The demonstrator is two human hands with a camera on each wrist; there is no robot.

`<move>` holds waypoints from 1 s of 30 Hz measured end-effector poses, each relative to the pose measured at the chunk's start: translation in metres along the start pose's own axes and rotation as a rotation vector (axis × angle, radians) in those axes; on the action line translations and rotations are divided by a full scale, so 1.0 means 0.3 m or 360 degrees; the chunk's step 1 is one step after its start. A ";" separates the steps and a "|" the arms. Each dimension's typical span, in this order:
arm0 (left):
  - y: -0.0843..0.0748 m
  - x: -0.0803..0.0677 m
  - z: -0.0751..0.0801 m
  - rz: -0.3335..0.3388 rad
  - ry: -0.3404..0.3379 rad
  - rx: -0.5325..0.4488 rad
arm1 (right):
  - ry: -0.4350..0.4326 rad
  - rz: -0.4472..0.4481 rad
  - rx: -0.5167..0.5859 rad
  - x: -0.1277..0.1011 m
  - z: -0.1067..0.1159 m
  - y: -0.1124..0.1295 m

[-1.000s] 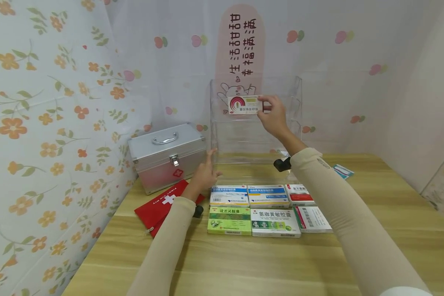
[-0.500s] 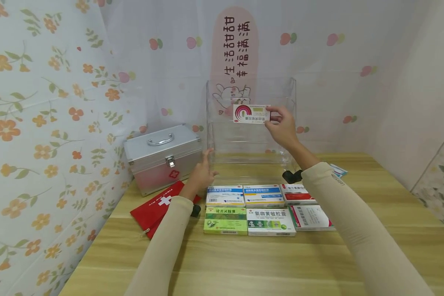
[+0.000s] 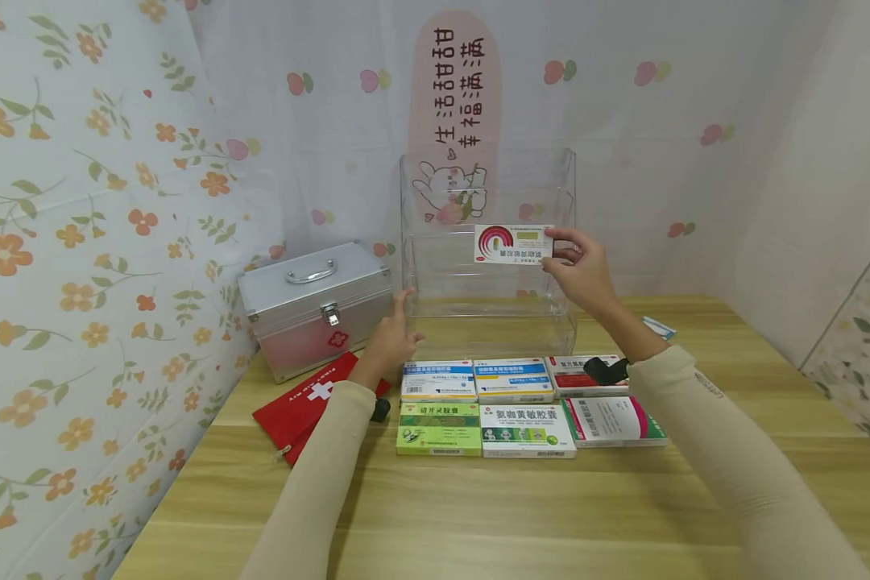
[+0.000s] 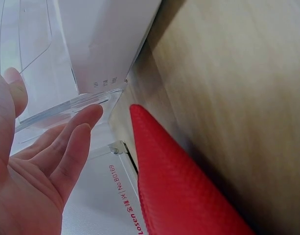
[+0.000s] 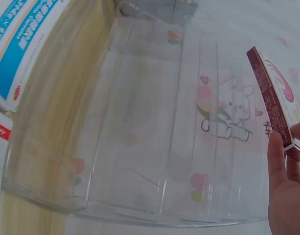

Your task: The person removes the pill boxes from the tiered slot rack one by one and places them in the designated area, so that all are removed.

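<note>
Lower now, the right hand (image 3: 582, 270) pinches the medicine box (image 3: 514, 243) before the clear rack (image 3: 413, 242). Left hand's (image 3: 394, 338) fingers are open against it. Next, probably, the box must slide into a tier.

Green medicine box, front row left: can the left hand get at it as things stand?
Probably yes. The left hand is open and holds nothing, fingers against the clear rack, and the green medicine box lies flat on the table just beside that forearm, its top uncovered.

Orange-flowered wallpaper (image 3: 80, 242) left, silver case (image 3: 315, 302), red white-crossed pouch (image 3: 308, 403), green box (image 3: 438, 429) near, maroon-arched white box (image 3: 513, 243) far.
</note>
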State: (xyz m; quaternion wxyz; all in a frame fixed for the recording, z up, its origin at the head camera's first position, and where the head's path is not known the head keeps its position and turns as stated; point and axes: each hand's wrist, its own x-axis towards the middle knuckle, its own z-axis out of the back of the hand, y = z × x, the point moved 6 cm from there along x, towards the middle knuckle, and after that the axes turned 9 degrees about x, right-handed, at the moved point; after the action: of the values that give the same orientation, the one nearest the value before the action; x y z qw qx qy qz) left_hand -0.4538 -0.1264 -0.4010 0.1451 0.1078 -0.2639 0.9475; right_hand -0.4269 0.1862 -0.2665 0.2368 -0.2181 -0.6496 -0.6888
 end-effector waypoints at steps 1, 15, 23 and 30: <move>-0.001 -0.001 0.001 0.0001 0.0002 -0.0001 | 0.0010 0.0004 0.0004 -0.010 0.006 0.005; 0.000 -0.002 0.000 0.0030 0.0029 -0.0030 | 0.0112 -0.0027 0.0003 -0.138 0.074 0.022; -0.010 -0.002 0.009 -0.0002 0.0027 -0.0038 | 0.0105 -0.0159 -0.0036 -0.225 0.122 0.021; -0.009 -0.003 0.004 -0.0003 0.0031 -0.0030 | 0.0098 -0.0187 -0.0119 -0.309 0.201 0.004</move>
State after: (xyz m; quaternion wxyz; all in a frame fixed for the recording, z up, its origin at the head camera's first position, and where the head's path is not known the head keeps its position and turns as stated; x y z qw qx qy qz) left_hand -0.4520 -0.1250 -0.3990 0.1495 0.0975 -0.2714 0.9458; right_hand -0.3531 0.2504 -0.3183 0.2074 -0.1669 -0.6276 -0.7316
